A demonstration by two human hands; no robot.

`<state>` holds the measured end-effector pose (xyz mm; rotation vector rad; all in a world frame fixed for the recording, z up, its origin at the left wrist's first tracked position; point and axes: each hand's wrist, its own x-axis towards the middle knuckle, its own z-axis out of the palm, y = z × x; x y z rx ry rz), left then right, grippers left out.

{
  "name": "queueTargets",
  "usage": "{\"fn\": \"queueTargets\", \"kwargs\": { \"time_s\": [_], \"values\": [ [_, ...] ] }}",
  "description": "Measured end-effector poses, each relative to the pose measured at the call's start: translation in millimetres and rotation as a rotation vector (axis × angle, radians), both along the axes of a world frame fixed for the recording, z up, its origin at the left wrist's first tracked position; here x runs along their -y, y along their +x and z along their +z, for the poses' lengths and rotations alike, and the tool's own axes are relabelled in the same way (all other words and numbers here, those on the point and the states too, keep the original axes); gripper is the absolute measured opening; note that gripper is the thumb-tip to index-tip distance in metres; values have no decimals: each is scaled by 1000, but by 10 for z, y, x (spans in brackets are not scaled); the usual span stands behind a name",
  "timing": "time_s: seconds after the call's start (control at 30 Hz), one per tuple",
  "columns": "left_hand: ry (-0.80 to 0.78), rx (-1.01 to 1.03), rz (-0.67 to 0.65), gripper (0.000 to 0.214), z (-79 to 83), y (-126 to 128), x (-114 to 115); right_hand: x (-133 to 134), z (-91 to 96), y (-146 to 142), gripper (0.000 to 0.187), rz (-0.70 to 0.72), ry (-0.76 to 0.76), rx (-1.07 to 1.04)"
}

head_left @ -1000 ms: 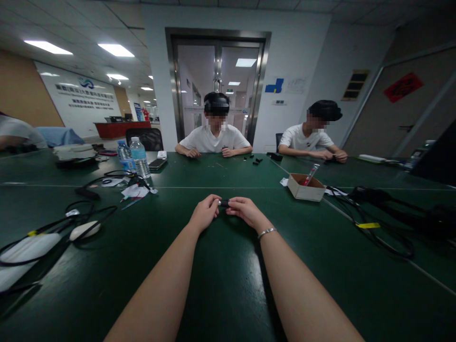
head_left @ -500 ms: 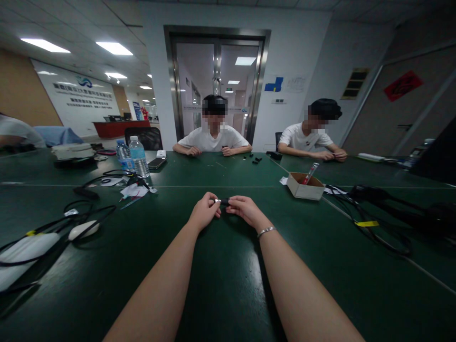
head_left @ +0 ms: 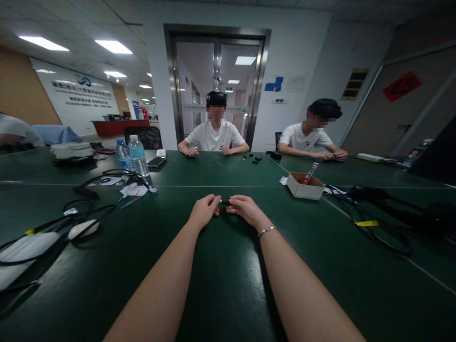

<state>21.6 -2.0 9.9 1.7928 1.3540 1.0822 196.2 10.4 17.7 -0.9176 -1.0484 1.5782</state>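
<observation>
Above the middle of the green table (head_left: 228,266), my two hands meet at a small black stick-shaped piece with a silvery end (head_left: 224,201). My left hand (head_left: 204,210) is closed in a pinch at its silvery end. The dark end sits between the thumb and fingers of my right hand (head_left: 245,209), which wears a bracelet (head_left: 266,230) at the wrist. Fingertips cover both ends, so its exact kind cannot be made out.
An open cardboard box (head_left: 305,190) holds a red-and-clear tube. Water bottles (head_left: 138,156), papers and black cables (head_left: 89,209) lie to the left, more cables (head_left: 384,232) to the right. Two people (head_left: 215,135) sit across, small black pieces (head_left: 256,160) near them.
My left fingers have shifted slightly on the silvery end, while my right hand stays nearly still. The person opposite sits more upright, with hands moved a little.
</observation>
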Motion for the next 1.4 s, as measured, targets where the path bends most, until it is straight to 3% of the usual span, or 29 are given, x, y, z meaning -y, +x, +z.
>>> {"fn": "queueTargets", "kwargs": {
  "time_s": [0.23,0.47,0.7,0.83,1.4],
  "values": [
    [31,-112,97,57,2,-6,-18,-14,-13,2,7,12,11,21],
    [-14,-36,-12,48,16,-8,5,-24,-30,11,7,9,10,17],
    [13,-72,28,48,-1,4,-10,-15,-19,9,11,5,5,-3],
    [69,16,36,30,-31,-13,-36,-24,-22,3,11,5,6,2],
    [48,189,-10,26,-114,-53,-128,-6,-14,2,9,19,6,33]
  ]
}}
